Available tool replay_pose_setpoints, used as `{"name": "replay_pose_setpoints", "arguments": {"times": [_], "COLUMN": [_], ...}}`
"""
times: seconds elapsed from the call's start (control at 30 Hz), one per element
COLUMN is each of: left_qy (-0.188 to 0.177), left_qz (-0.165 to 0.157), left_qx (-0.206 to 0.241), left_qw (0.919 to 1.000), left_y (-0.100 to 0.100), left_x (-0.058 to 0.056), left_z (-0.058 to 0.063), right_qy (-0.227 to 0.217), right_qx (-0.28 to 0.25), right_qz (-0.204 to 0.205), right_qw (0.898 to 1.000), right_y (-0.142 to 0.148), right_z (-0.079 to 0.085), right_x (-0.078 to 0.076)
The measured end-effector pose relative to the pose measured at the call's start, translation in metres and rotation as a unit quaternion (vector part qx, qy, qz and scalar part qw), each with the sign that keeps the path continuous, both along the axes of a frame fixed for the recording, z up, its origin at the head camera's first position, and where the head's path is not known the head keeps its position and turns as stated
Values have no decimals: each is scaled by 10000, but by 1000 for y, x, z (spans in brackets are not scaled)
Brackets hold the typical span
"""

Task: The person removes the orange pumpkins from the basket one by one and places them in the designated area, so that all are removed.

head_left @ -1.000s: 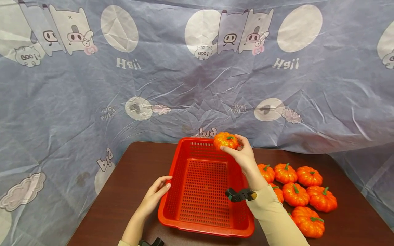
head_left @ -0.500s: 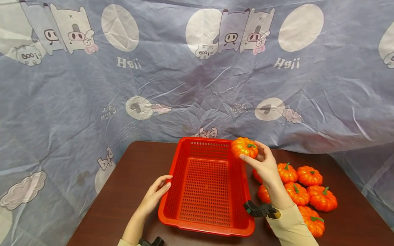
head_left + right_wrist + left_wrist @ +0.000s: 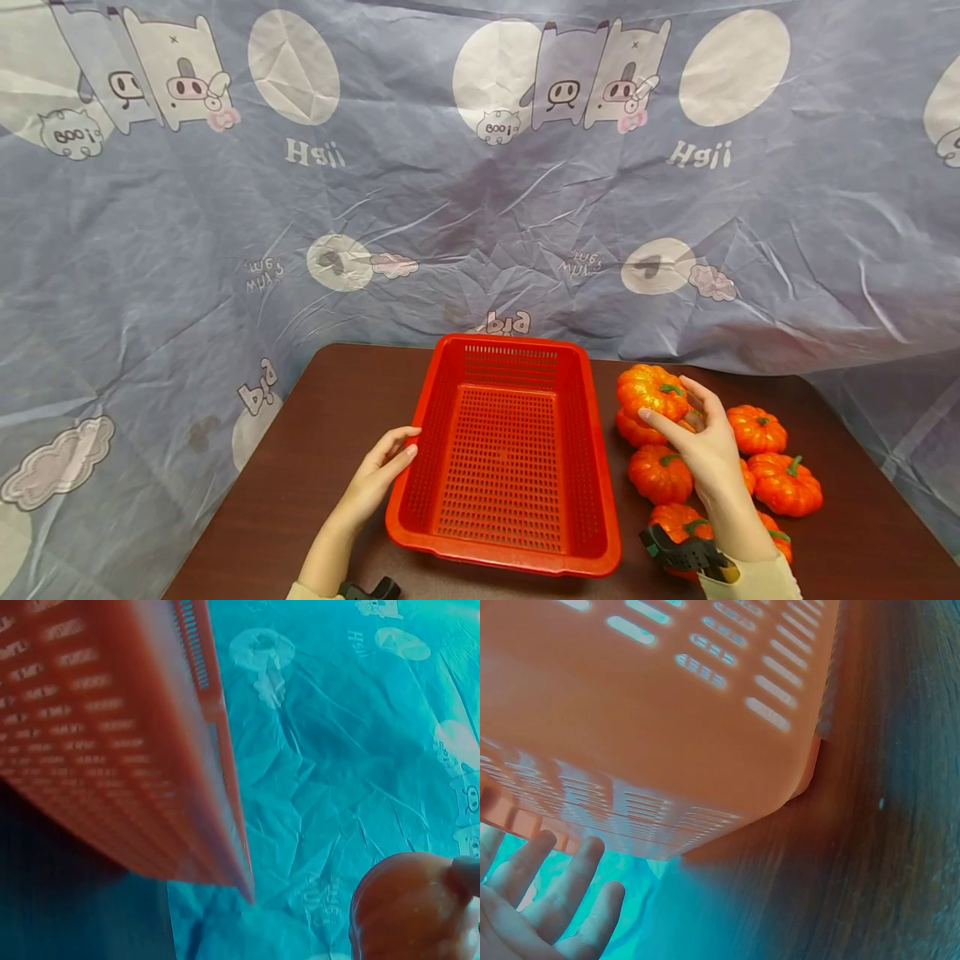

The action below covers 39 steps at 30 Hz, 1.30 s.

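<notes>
My right hand (image 3: 716, 454) grips a small orange pumpkin (image 3: 651, 393) with a green stem between thumb and fingers. This pumpkin is held above the others on the right side of the table, partly hiding one below it. In the right wrist view, the held pumpkin (image 3: 412, 911) shows at the lower right corner, with a fingertip on it. At the left side of a red plastic basket (image 3: 412, 492), my left hand (image 3: 375, 471) touches the rim with its fingertips. Its fingers (image 3: 570, 892) appear loosely extended beside the slotted basket wall (image 3: 630, 735) in the left wrist view.
Several more pumpkins (image 3: 785, 485) lie on the dark brown table (image 3: 300, 442) to the right of the basket. No pumpkin shows inside the basket. A blue-grey printed cloth (image 3: 450, 208) hangs behind the table.
My right hand has carried the pumpkin from over the basket's far right corner rightward and down, to above the other pumpkins. The left hand and basket have stayed in place.
</notes>
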<state>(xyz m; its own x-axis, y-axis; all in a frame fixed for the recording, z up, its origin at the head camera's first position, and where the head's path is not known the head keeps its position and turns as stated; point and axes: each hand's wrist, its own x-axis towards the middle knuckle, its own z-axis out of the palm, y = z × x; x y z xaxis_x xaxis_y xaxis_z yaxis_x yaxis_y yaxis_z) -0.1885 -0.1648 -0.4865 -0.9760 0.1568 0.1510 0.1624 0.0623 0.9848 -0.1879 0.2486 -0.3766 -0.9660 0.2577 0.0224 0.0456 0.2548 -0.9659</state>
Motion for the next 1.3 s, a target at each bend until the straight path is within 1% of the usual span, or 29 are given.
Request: {"name": "replay_pose_setpoints", "arguments": {"times": [0.17, 0.3, 0.47, 0.57, 0.73, 0.8, 0.83, 0.9, 0.93, 1.03, 1.07, 1.13, 1.23, 1.27, 1.3], "left_qy": [40, 54, 63, 79, 91, 92, 84, 70, 65, 46, 51, 56, 76, 72, 70], "left_qz": [-33, -31, -31, -43, -33, -40, -36, -19, -8, 17, 18, 6, -4, -5, -4], "left_qx": [3, 19, 43, 50, 29, 17, 4, -1, -7, -4, 10, 2, -1, -1, -15], "left_qw": [10000, 10000, 10000, 9999, 9999, 9999, 10000, 10000, 10000, 10000, 10000, 10000, 10000, 10000, 10000], "left_y": [0, 1, 0, 0, 0, 0, 0, 0, 0, 0, 0, 0, 0, 0, 0], "left_x": [0, 0, -1, -1, 0, 0, 0, 0, 0, 1, 1, 1, 1, 1, 1], "left_z": [0, 0, -1, -1, -1, -1, -1, -1, 0, 0, 0, 0, 0, 0, -1], "right_qy": [-22, -174, -178, -34, 280, 280, 240, 48, -46, -394, -548, -654, -1073, -1152, -1162], "right_qx": [266, 368, 511, 223, -584, -648, -665, -416, -378, -359, -265, -214, 169, 266, 218], "right_qz": [-160, -344, -824, -1079, -1207, -1303, -1385, -1555, -1650, -1947, -2053, -2148, -2350, -2397, -2447], "right_qw": [9995, 9986, 9951, 9939, 9906, 9890, 9878, 9870, 9856, 9794, 9768, 9742, 9659, 9636, 9624], "right_y": [19, 37, 63, 79, 104, 112, 116, 122, 125, 131, 132, 137, 142, 143, 145], "right_z": [-8, -16, -24, -28, -36, -39, -41, -45, -47, -54, -56, -62, -69, -72, -74], "right_x": [12, 21, 31, 37, 45, 49, 51, 54, 55, 59, 60, 64, 67, 69, 70]}}
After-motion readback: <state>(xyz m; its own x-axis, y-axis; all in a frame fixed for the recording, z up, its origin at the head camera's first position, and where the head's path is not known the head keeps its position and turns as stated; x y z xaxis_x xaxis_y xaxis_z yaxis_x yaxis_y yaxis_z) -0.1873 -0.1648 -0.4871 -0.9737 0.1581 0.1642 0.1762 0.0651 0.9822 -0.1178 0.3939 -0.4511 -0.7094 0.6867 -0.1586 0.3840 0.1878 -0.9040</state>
